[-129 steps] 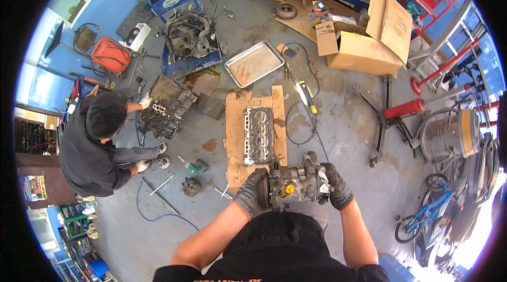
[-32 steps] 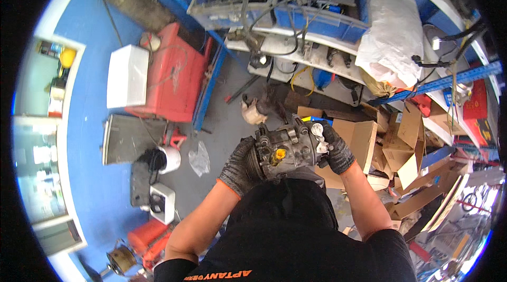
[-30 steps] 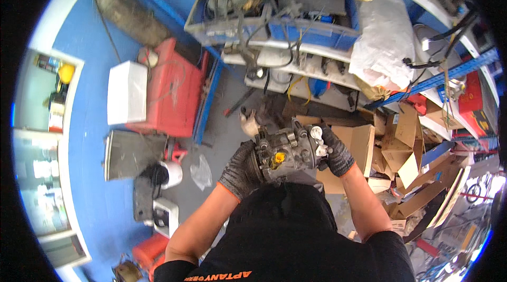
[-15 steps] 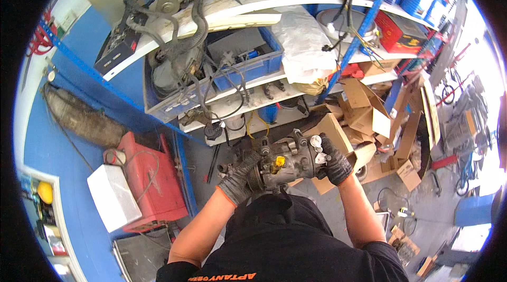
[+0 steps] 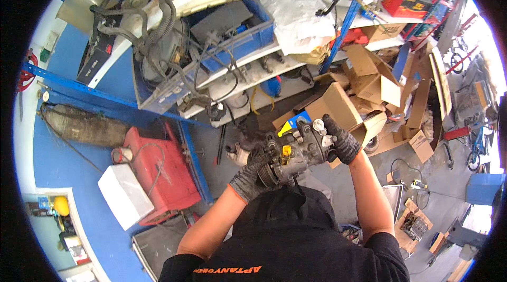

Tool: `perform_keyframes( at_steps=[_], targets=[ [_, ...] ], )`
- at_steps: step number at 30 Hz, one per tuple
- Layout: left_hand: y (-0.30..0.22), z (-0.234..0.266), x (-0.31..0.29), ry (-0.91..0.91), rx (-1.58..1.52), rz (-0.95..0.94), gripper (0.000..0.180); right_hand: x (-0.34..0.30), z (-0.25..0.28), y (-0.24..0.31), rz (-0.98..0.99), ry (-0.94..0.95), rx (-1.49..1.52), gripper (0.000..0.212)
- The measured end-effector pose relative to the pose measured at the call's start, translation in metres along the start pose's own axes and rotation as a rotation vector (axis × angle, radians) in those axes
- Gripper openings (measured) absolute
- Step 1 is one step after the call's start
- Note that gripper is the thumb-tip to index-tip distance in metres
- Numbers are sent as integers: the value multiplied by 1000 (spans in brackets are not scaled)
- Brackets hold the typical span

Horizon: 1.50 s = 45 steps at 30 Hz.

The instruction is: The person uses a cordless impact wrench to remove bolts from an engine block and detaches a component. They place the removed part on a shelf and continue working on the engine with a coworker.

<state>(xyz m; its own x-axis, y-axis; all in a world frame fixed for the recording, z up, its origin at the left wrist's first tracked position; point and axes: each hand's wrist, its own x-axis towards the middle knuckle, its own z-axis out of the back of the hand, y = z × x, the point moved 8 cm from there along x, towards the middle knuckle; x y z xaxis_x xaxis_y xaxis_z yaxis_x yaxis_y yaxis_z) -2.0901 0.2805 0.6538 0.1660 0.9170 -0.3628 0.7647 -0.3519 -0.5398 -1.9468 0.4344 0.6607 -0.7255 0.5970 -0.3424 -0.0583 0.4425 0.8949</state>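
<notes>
Both of my hands wear dark grey work gloves and hold a car air-conditioning compressor (image 5: 303,156) between them, in front of my chest. It is a grimy metal cylinder with a yellow plug on its body and a ribbed pulley (image 5: 267,174) at its left end. My left hand (image 5: 249,179) grips the pulley end. My right hand (image 5: 343,143) closes round the opposite end, beside round whitish port fittings (image 5: 319,125). The compressor tilts, right end farther from me. Just past it shows a blue and yellow item (image 5: 293,123), partly hidden.
Ahead stands a blue-framed shelf carrying a blue crate (image 5: 237,60) of parts, hoses (image 5: 167,4) and a white bag (image 5: 296,17). Opened cardboard boxes (image 5: 338,103) pile up at the right. A red cabinet (image 5: 163,176) with a white box (image 5: 125,196) stands at the left.
The compressor has tilted, its right end rising away from me and its pulley end coming slightly nearer. Both hands keep their hold. The blue and yellow item now shows behind it.
</notes>
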Motion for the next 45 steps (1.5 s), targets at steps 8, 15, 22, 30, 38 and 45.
perform_keyframes(
  at_steps=[8, 15, 22, 30, 38, 45],
  targets=[
    [38, 55, 37, -310, -310, -92, 69, 98, 42, -86, -165, 227, -54, 45],
    [114, 110, 99, -506, -644, -30, 78, 157, 75, -159, 115, 619, -574, 51],
    [225, 228, 140, -466, -810, -23, 78, 183, 108, -256, 244, 577, -761, 61],
    [257, 306, 148, -674, -689, -33, 76, 220, 102, -337, 236, 550, -803, 48],
    [209, 280, 145, -634, -331, -62, 72, 212, 67, -364, 239, 775, -700, 63],
    [246, 297, 150, -660, -800, -146, 68, 215, 76, -339, -244, 524, -345, 50]
  ],
)
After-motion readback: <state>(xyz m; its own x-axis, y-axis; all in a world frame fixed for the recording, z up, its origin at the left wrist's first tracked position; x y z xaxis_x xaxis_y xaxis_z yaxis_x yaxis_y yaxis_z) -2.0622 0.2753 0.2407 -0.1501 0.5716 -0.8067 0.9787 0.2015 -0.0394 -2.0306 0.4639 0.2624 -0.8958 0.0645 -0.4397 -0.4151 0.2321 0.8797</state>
